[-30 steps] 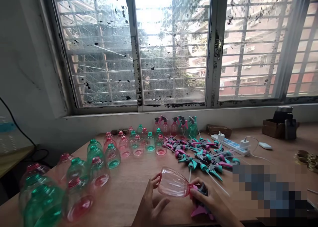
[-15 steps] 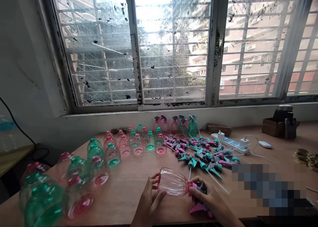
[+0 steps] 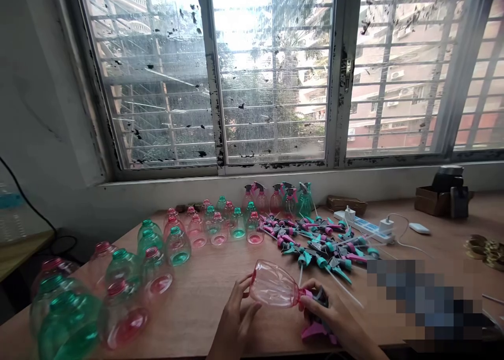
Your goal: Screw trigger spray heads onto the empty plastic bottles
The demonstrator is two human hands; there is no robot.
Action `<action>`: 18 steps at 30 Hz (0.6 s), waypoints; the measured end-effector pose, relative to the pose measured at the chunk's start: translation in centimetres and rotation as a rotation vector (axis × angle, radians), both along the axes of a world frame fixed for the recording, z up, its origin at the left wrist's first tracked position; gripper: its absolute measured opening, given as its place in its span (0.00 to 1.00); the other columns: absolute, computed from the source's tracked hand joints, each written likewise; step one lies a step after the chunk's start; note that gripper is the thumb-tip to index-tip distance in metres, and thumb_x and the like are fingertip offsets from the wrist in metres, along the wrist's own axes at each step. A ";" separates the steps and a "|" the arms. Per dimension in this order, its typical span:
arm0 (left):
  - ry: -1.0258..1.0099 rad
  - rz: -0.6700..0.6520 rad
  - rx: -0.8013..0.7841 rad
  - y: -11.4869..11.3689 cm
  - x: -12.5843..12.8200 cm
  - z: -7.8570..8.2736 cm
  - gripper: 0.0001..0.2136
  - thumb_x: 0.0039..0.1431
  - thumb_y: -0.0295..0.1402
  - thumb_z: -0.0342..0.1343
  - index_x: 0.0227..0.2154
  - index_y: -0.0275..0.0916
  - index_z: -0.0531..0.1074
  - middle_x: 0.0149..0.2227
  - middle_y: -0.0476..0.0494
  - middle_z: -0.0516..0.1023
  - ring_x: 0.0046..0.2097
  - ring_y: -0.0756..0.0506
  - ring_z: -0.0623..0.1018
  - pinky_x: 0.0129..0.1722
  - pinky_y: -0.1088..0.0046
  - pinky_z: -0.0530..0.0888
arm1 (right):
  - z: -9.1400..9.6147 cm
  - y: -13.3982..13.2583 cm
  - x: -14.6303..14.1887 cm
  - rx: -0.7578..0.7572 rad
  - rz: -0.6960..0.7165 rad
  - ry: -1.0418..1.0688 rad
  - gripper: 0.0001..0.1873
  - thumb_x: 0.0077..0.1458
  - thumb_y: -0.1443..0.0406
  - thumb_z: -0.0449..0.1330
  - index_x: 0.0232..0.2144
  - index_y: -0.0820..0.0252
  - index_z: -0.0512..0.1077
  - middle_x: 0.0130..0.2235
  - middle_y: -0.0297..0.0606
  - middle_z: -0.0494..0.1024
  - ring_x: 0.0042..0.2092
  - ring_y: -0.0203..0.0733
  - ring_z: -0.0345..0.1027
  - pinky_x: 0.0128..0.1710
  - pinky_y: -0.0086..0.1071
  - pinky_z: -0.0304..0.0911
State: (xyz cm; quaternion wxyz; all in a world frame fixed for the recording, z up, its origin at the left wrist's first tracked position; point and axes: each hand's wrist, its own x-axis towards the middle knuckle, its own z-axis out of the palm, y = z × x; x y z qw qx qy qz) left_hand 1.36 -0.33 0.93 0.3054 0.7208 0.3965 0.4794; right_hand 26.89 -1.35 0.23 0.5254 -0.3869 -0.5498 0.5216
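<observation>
The pink bottle lies on its side between your hands, above the near edge of the counter. Its long axis runs left to right and dips slightly toward the right: the base faces your left hand, while the neck meets the collar of the pink and black spray head in your right hand. Neck and collar touch and look in line; how far they are threaded together is too small to tell. Your right hand is nearer the neck, your left nearer the base.

Your right fingers grasp the spray head, thumb and forefinger pinched close behind the neck, with the pink trigger hanging below. Your left fingers are curved and partly spread, tips against the base, the thumb standing lower, by the underside; whether they grip or merely steady the bottle is unclear.

Beyond your right hand lies a heap of loose spray heads. Bottles without heads stand upright to your left, and capped bottles stand by the wall.
</observation>
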 end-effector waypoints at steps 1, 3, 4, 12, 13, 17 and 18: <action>-0.017 -0.014 -0.016 -0.1 0.0 0.1 0.18 0.65 0.37 0.57 0.57 0.47 0.69 0.63 0.37 0.68 0.63 0.36 0.69 0.61 0.57 0.71 | -0.1 0.0 0.0 0.001 0.004 -0.003 0.22 0.51 0.48 0.68 0.33 0.58 0.69 0.24 0.31 0.76 0.25 0.39 0.70 0.26 0.30 0.62; -0.056 -0.039 -0.046 -0.3 0.1 0.4 0.18 0.64 0.38 0.58 0.55 0.46 0.70 0.62 0.37 0.68 0.64 0.35 0.68 0.60 0.58 0.72 | -0.2 0.1 0.0 0.008 0.014 -0.014 0.22 0.52 0.48 0.68 0.34 0.58 0.69 0.23 0.31 0.76 0.25 0.38 0.69 0.26 0.30 0.62; -0.077 -0.049 -0.061 -0.4 0.1 0.5 0.17 0.64 0.39 0.59 0.54 0.45 0.71 0.62 0.37 0.68 0.65 0.35 0.67 0.60 0.59 0.72 | -0.2 0.1 0.0 0.013 0.017 -0.020 0.22 0.51 0.48 0.68 0.34 0.58 0.69 0.23 0.31 0.76 0.25 0.38 0.69 0.26 0.30 0.62; -0.076 -0.021 -0.036 -0.2 0.1 0.3 0.17 0.62 0.40 0.60 0.53 0.45 0.73 0.62 0.36 0.69 0.64 0.33 0.69 0.59 0.55 0.73 | -0.5 0.4 0.2 0.011 -0.001 -0.007 0.22 0.51 0.48 0.68 0.33 0.59 0.70 0.24 0.31 0.77 0.25 0.40 0.70 0.26 0.32 0.63; -0.051 0.003 -0.007 -0.1 0.1 0.2 0.17 0.62 0.39 0.61 0.54 0.46 0.73 0.62 0.37 0.70 0.65 0.34 0.68 0.60 0.54 0.72 | -0.6 0.4 0.2 0.007 0.004 0.006 0.21 0.52 0.48 0.68 0.34 0.59 0.70 0.25 0.32 0.77 0.25 0.40 0.70 0.26 0.32 0.64; -0.024 0.040 0.055 0.0 0.0 0.0 0.18 0.61 0.37 0.62 0.54 0.48 0.73 0.60 0.39 0.73 0.63 0.35 0.70 0.61 0.53 0.71 | -0.9 0.6 0.3 0.001 0.020 0.053 0.20 0.52 0.50 0.68 0.34 0.58 0.70 0.26 0.31 0.77 0.25 0.38 0.71 0.26 0.30 0.64; -0.022 0.043 0.060 0.0 0.0 0.0 0.18 0.61 0.37 0.62 0.53 0.48 0.73 0.60 0.39 0.73 0.63 0.35 0.71 0.62 0.53 0.70 | -0.9 0.6 0.3 0.001 0.024 0.059 0.20 0.53 0.50 0.68 0.33 0.59 0.70 0.26 0.31 0.77 0.25 0.38 0.71 0.26 0.30 0.64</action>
